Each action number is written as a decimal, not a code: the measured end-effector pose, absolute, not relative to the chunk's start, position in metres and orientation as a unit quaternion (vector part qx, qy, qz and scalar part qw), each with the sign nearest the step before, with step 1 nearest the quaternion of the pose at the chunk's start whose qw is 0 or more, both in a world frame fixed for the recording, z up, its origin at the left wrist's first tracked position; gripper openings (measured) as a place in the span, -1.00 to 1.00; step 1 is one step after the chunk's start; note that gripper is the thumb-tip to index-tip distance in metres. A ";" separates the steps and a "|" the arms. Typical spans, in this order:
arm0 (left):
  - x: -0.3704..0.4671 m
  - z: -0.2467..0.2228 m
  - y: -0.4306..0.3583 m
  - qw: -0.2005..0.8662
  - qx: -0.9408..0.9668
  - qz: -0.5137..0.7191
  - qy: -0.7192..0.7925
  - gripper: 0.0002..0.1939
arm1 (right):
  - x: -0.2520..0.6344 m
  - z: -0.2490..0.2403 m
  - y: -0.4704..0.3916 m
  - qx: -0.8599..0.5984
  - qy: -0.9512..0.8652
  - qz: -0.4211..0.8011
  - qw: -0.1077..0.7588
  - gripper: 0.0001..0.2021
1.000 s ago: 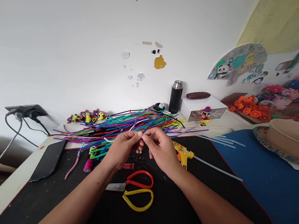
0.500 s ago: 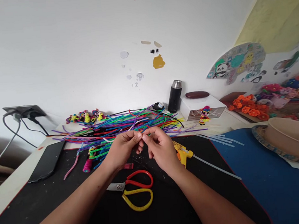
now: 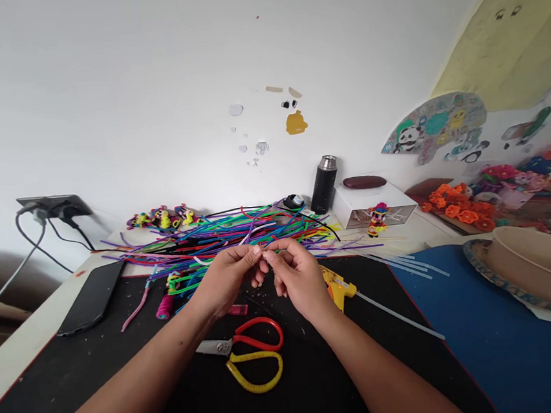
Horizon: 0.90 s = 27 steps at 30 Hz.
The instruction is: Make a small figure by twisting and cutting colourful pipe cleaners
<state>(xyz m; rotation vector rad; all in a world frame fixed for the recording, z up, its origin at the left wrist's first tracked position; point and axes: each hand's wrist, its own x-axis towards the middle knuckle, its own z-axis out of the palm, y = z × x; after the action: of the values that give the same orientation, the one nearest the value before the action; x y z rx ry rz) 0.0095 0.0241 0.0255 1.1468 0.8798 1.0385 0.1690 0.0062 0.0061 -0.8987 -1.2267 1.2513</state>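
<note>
My left hand (image 3: 231,276) and my right hand (image 3: 297,270) meet above the black mat (image 3: 322,384), thumbs and forefingers pinched almost tip to tip. Whatever sits between the fingertips is too small and too covered to name. Behind the hands spreads a heap of coloured pipe cleaners (image 3: 219,230). Scissors (image 3: 251,353) with one red and one yellow handle lie on the mat below my hands. A yellow glue gun (image 3: 338,288), partly covered by my right hand, has a clear glue stick (image 3: 398,315) poking out of its back.
At left lie a phone (image 3: 93,295) and a magenta coil (image 3: 163,307). Small pipe-cleaner figures (image 3: 163,217) stand by the wall; another figure (image 3: 377,219) stands before a white box (image 3: 372,200). A black flask (image 3: 323,184) is beside it. Loose glue sticks (image 3: 402,264) and a bowl (image 3: 534,266) are at right.
The camera view has tilted up slightly, so the wall and table things appear lower. Both hands keep their pinch, with the fingertips shifted only slightly.
</note>
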 end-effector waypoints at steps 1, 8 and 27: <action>0.008 0.026 0.024 0.636 0.499 0.451 0.380 -0.48 | 0.169 0.006 0.006 -0.381 -0.516 0.533 0.553 -0.69; 0.006 0.028 0.024 0.667 0.470 0.441 0.374 -0.60 | 0.169 0.005 0.008 -0.380 -0.500 0.544 0.556 -0.67; 0.005 0.029 0.025 0.647 0.483 0.439 0.393 -0.56 | 0.168 0.001 0.008 -0.402 -0.500 0.529 0.556 -0.65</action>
<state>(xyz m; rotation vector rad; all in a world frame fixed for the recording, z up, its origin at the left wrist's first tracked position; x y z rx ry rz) 0.0050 0.0248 0.0288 1.0986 0.8946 0.9982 0.1684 0.0079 0.0013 -0.9489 -1.1800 1.2491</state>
